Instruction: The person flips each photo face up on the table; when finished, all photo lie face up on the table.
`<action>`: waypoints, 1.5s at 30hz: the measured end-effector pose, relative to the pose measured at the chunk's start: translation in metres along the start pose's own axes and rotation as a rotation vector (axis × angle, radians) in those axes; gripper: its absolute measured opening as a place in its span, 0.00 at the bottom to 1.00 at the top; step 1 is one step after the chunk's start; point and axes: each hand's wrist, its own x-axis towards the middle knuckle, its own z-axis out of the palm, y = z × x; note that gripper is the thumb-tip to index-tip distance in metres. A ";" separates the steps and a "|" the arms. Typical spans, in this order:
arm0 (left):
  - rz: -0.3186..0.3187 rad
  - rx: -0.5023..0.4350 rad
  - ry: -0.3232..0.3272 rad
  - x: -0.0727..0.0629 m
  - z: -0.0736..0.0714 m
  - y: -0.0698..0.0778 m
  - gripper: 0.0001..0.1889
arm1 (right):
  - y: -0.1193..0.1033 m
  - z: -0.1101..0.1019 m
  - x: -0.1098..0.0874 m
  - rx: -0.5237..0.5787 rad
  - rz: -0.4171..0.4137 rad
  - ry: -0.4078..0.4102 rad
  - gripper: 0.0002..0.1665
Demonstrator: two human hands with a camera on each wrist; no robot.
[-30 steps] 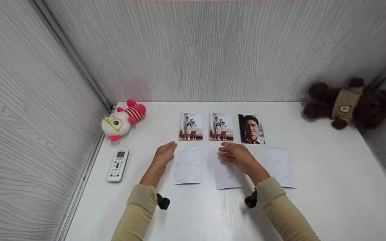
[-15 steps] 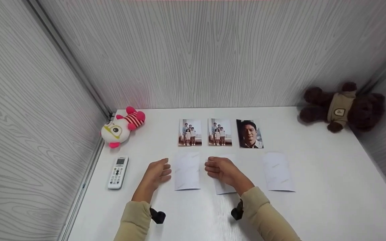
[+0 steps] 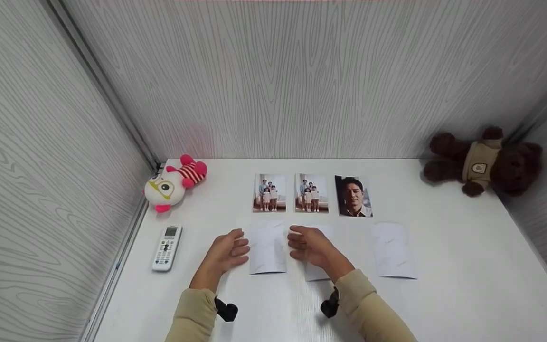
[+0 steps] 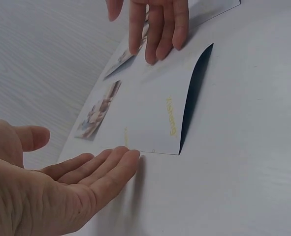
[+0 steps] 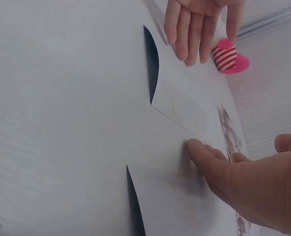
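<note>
Three face-down photo prints lie in the front row: a left print, a middle print partly hidden beneath my right hand, and a right print. My left hand is beside the left print's left edge, fingers extended and relaxed, fingertips close to that edge in the left wrist view. On the other side, my right hand hovers over the middle print, its fingertips pointing at the left print's right edge. Neither hand holds anything. The left print's near edge curls up, showing a dark underside.
Behind them lie two family photos and a portrait photo, face up. A white remote control and a pink-and-white plush toy are at left. A brown teddy bear lies at back right.
Both hands have drawn back toward the person. The right hand has also shifted left, closer to the left print. The prints stay where they were; the head view has tilted slightly.
</note>
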 end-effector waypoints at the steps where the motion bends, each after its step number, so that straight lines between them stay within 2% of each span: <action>1: 0.001 0.003 0.003 0.001 0.001 0.000 0.31 | 0.000 0.001 0.000 0.002 -0.002 0.001 0.30; 8: 0.023 0.028 -0.020 0.001 0.006 -0.006 0.31 | 0.007 0.001 -0.001 0.038 -0.024 -0.009 0.31; 15: 0.036 0.003 -0.019 -0.001 0.007 -0.008 0.30 | 0.008 0.001 0.001 0.050 -0.029 -0.015 0.30; 20: 0.023 -0.014 0.004 -0.001 0.010 -0.007 0.28 | 0.008 -0.001 0.002 0.059 -0.038 -0.016 0.28; 25: 0.022 0.007 0.034 -0.001 0.015 -0.008 0.25 | 0.010 -0.005 0.001 0.050 -0.056 -0.042 0.27; 33: 0.092 0.071 0.074 -0.002 0.022 -0.008 0.21 | 0.007 -0.001 -0.001 0.068 -0.071 -0.038 0.25; 42: 0.178 0.118 0.101 -0.001 0.028 -0.009 0.17 | 0.007 -0.001 0.001 -0.046 -0.181 0.015 0.20; 45: 0.182 0.119 0.103 0.000 0.029 -0.011 0.16 | 0.009 -0.002 0.002 -0.066 -0.203 0.008 0.20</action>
